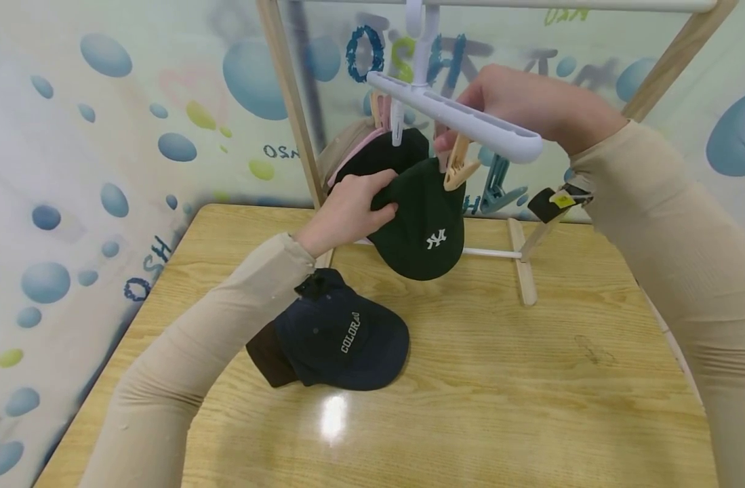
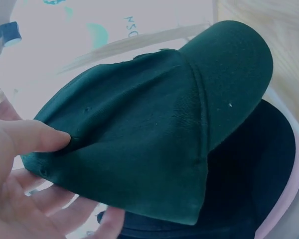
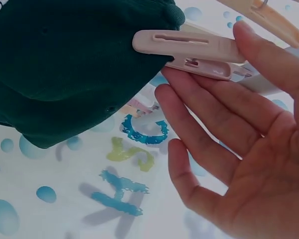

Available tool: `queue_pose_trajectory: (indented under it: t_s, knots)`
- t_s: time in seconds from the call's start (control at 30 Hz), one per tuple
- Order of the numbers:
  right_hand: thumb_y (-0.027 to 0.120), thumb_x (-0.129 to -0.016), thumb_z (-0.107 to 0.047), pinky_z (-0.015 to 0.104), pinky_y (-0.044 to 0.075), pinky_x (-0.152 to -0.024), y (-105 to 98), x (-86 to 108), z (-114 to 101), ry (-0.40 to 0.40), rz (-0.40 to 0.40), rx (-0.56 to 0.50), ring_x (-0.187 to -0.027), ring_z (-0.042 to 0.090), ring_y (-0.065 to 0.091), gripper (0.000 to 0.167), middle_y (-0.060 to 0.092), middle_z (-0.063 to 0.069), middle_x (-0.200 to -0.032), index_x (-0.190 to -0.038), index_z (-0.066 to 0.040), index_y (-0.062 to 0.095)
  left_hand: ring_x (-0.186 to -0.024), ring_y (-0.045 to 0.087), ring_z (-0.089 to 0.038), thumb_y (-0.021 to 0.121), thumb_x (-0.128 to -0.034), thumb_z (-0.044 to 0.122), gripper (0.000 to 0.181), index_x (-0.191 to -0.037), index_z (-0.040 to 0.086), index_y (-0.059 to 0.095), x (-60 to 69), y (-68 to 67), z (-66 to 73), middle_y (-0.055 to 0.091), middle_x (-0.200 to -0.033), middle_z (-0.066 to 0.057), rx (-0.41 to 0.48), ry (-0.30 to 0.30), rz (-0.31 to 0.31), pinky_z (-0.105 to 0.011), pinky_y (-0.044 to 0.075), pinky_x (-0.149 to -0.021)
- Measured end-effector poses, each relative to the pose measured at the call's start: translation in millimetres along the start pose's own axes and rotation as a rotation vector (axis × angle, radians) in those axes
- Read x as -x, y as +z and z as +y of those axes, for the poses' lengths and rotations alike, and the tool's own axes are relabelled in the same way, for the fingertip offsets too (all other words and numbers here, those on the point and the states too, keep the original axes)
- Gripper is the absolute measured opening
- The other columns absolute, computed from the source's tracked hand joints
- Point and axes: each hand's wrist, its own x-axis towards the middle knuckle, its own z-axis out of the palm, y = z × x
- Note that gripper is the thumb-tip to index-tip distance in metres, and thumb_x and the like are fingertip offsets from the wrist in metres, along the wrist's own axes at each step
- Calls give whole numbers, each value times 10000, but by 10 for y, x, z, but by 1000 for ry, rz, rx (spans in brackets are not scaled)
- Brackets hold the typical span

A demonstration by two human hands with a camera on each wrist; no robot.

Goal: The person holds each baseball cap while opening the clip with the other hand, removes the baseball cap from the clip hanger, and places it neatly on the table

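Green cap [image 1: 417, 217] held up over table [image 1: 500, 379], just below white hanger [image 1: 451, 112]. Left hand [image 1: 350, 207] pinching cap's edge between thumb and fingers; right hand [image 1: 509, 105] gripping pink clip [image 3: 219, 48], its tip over cap's edge. Close behind, to left, 3 caps overlapping — beige cap [image 1: 341, 149], pink cap [image 2: 281, 209], black cap [image 1: 384, 152]. Navy cap [image 1: 323, 339] on table; wood surface stretching from it to table's right edge. Lettering: white "NY" on green cap; "COLORADO" on navy cap, end hard to read; mirrored "H2O" on wall [image 1: 165, 163].
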Motion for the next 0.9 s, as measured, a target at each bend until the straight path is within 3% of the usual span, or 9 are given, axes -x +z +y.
queue_pose_trajectory:
  t_s: [0.13,0.3,0.47,0.67,0.9]
  knots:
    - [721,-870,-374,302,326,-450,24,9,16,-36,-5,-4,-511,208,396,341,499,68,-682,-1003,-61,748,-652,555,-178,596,-943,99,147,-1077,45,622,-26,13,-2,628,-846,-56,55,43,29,-302,424,-636]
    - [666,-920,-335,305,358,-495,83,13,39,-84,37,22,-635,245,467,310,571,101,-764,-1022,-54,748,-518,449,-140,601,-952,99,87,-905,51,657,-50,24,-4,536,-650,-24,107,104,70,-278,350,-559]
    - [692,-898,-360,301,344,-483,109,18,50,-36,105,-28,-608,234,438,316,527,97,-724,-965,-59,762,-477,417,-133,593,-943,67,133,-816,53,632,-30,38,12,439,-573,0,150,126,6,-265,327,-542]
    - [709,-881,-365,284,342,-482,116,-22,37,-16,145,-4,-557,201,451,340,526,78,-674,-940,-34,762,-468,437,-132,577,-956,78,236,-721,76,557,36,53,26,409,-555,1,164,45,-88,-253,334,-513]
    - [718,-870,-381,284,340,-487,122,-30,49,-1,145,-23,-550,196,461,347,534,69,-676,-929,-42,767,-490,404,-155,577,-968,136,278,-699,107,508,111,36,17,350,-555,3,238,-116,-180,-275,345,-572]
